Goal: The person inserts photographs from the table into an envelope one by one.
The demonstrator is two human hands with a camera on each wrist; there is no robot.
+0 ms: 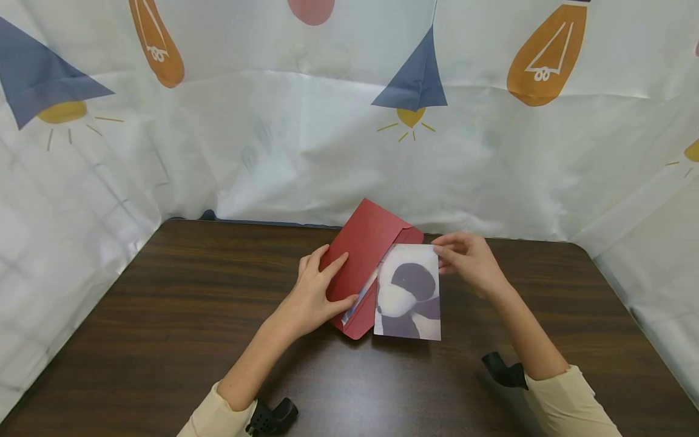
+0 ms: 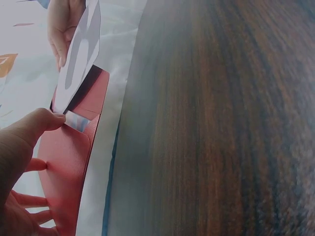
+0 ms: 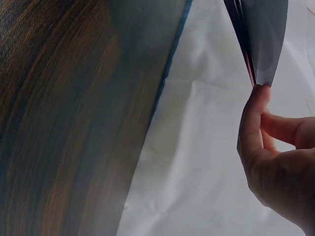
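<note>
A red paper envelope [image 1: 364,233] is tilted at the table's far middle, its opening facing right. My left hand [image 1: 314,297] holds it, fingers spread over its left part and thumb at the opening's edge. Just right of the opening is a photo card [image 1: 404,291] with a panda-like plush figure in black and white. Its upper right edge is pinched between the thumb and fingers of my right hand [image 1: 466,261]. The left wrist view shows the card [image 2: 81,54] standing up at the opening. A pale bluish sheet [image 2: 77,121] peeks out of the envelope.
A dark wood-grain table [image 1: 164,303] lies under both hands. Behind it hangs a white curtain [image 1: 306,145] printed with lamps and bulbs. Black wrist devices [image 1: 505,370] sit by the cream sleeves.
</note>
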